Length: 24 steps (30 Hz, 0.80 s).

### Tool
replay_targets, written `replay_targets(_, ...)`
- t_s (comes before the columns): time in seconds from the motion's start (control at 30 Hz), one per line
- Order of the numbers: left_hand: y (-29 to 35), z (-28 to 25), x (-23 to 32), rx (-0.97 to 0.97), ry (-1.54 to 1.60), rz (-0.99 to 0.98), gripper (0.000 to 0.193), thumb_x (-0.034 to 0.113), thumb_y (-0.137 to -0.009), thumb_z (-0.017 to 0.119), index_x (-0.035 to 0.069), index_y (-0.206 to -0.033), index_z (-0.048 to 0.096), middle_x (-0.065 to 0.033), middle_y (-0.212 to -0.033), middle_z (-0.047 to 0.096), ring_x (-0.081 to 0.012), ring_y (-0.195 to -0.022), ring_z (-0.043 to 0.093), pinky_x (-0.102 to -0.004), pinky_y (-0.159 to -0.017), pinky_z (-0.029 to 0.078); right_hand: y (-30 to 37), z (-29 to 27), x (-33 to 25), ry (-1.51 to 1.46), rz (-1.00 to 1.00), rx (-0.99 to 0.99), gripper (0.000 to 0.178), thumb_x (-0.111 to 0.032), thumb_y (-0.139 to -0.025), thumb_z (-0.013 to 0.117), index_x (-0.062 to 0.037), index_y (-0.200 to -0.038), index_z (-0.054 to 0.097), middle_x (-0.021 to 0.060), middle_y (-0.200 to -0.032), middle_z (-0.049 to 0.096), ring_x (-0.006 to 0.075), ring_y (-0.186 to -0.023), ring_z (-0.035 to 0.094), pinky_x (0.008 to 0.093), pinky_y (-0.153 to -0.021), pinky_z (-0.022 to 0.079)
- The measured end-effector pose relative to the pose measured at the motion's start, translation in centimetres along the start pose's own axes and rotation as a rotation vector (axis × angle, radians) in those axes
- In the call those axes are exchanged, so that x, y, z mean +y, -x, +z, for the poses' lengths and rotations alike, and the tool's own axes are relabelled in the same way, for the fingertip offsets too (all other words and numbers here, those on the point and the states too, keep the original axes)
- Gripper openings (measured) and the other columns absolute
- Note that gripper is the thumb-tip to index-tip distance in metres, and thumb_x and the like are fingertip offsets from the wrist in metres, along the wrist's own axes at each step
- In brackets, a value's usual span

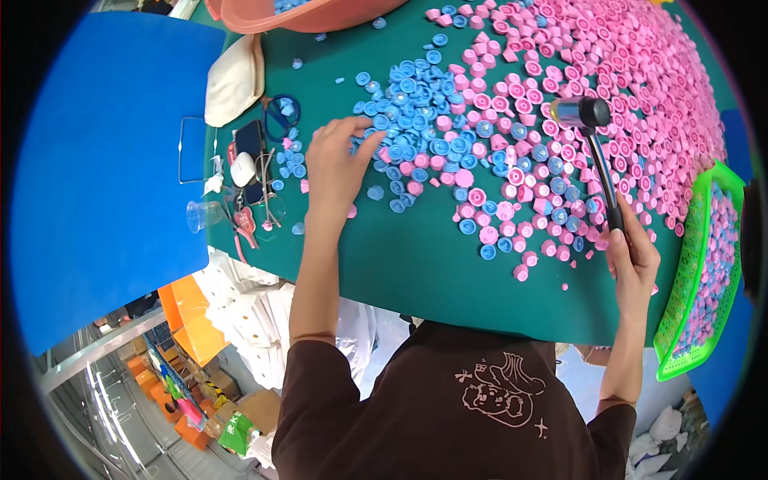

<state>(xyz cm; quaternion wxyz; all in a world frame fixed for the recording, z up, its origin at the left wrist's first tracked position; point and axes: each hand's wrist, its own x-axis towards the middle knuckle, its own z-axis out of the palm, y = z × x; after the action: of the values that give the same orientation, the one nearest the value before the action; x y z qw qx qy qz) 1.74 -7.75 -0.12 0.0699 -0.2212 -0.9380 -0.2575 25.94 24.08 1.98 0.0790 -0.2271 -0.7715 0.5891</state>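
Blue pcs (412,100) | L hand (336,156) part-spread @ edge | R hand (636,256) grips mallet (598,162) | cartoon print (502,400) on shirt (400,424)

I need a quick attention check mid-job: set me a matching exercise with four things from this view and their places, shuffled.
1. Mallet
2. Green basket
3. Blue pieces
4. Salmon-coloured basin

A. At the picture's upper edge
B. Clustered by the left hand
C. Gripped in the right hand
D. Toward the picture's right edge

Pairs: 1-C, 2-D, 3-B, 4-A
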Motion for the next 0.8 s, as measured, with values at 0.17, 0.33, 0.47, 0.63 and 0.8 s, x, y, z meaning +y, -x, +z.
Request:
replay_targets(0.17, 0.4, -0.5, -0.6, -0.112, 0.062, -0.105, 0.020, 0.018, -0.078, 0.078, 0.005, -0.088, 0.067, -0.0062, -0.082, 0.066, -0.0215, -0.069, 0.059, -0.0344, -0.065, 0.047, -0.2, 0.2, 0.3, -0.032, 0.019, -0.004, 0.045, -0.019, -0.095, 0.062, -0.0047, -0.137, 0.053, -0.0027, -0.083, 0.061, 0.0002, -0.059, 0.041, 0.0168, -0.049, 0.027)
replay_targets(0.33, 0.9, -0.4, -1.1, -0.085, 0.103, 0.009, 0.018, 0.012, -0.078, 0.077, 0.004, -0.091, 0.068, -0.0041, -0.083, 0.063, -0.0146, -0.070, 0.056, -0.0279, -0.062, 0.046, -0.5, 0.4, 0.1, -0.019, -0.010, -0.031, 0.045, -0.020, -0.096, 0.061, -0.0050, -0.137, 0.053, -0.0036, -0.082, 0.060, 0.0001, -0.058, 0.040, 0.0167, -0.049, 0.027)
replay_targets(0.47, 0.7, -1.1, -1.7, -0.091, 0.042, 0.063, 0.019, 0.011, -0.077, 0.078, 0.005, -0.092, 0.068, -0.0041, -0.083, 0.062, -0.0145, -0.071, 0.055, -0.0275, -0.062, 0.046, -0.5, 0.8, -0.2, -0.008, -0.014, -0.043, 0.045, -0.020, -0.096, 0.061, -0.0047, -0.137, 0.053, -0.0029, -0.081, 0.061, 0.0002, -0.058, 0.040, 0.0167, -0.049, 0.028)
replay_targets(0.63, 1.6, -2.1, 1.7, 0.044, 0.118, 0.027, 0.016, 0.010, -0.077, 0.077, 0.007, -0.091, 0.069, -0.0046, -0.089, 0.067, -0.0158, -0.077, 0.062, -0.0282, -0.064, 0.048, -0.1, 0.6, 0.2, 0.007, 0.013, -0.038, 0.044, -0.017, -0.095, 0.060, -0.0048, -0.137, 0.053, -0.0020, -0.079, 0.061, 0.0003, -0.058, 0.041, 0.0170, -0.050, 0.029)
replay_targets(0.8, 7.1, 0.3, 4.7, -0.100, 0.144, 0.503, 0.018, 0.013, -0.074, 0.078, 0.007, -0.088, 0.068, -0.0037, -0.092, 0.067, -0.0210, -0.080, 0.063, -0.0325, -0.071, 0.049, -0.2, 0.4, -0.2, -0.003, 0.019, -0.021, 0.043, -0.014, -0.095, 0.060, -0.0050, -0.136, 0.054, -0.0029, -0.080, 0.061, 0.0004, -0.059, 0.042, 0.0172, -0.051, 0.030)
